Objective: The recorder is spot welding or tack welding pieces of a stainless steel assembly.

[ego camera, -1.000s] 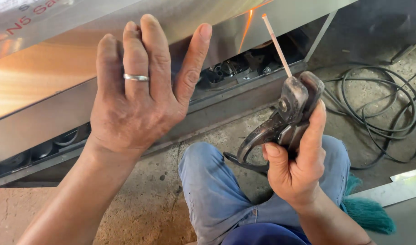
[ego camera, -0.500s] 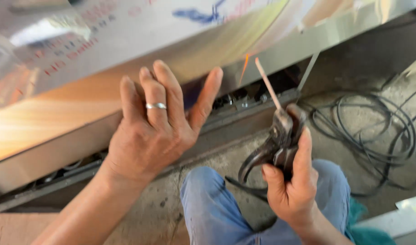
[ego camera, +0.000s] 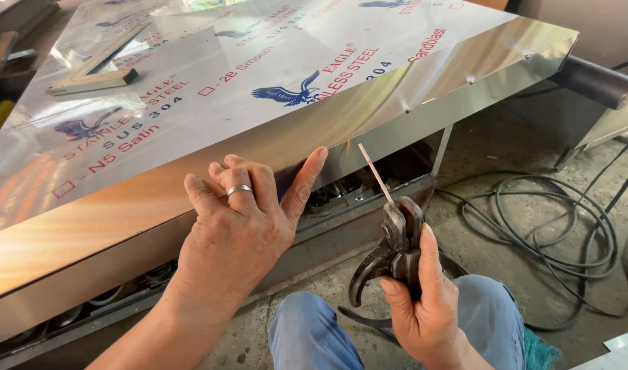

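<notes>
The left hand (ego camera: 235, 229) lies open against the front edge of the steel sheet (ego camera: 211, 103), fingers curled over the folded lip and thumb stretched toward the right, gripping nothing. A ring (ego camera: 239, 190) sits on one finger. The right hand (ego camera: 424, 301) is clenched around the holder (ego camera: 393, 250), a dark, worn welding clamp, which pinches a thin rod (ego camera: 374, 173) angled up and left. The rod's tip stands just beside the sheet's front edge, close to the left thumb, with a small orange glint at that spot. The sheet is a large panel with a printed protective film, resting on a frame; its front right corner is near the rod.

The step in hand looks like steadying the panel's lip while bringing the rod to the seam under it. The next move calls for a steady right wrist, the tip kept on the joint, and the left thumb clear of the heat.

A square (ego camera: 94, 75) lies at the sheet's far left. Cables (ego camera: 554, 240) coil on the floor to the right, beyond the knee (ego camera: 314, 336).
</notes>
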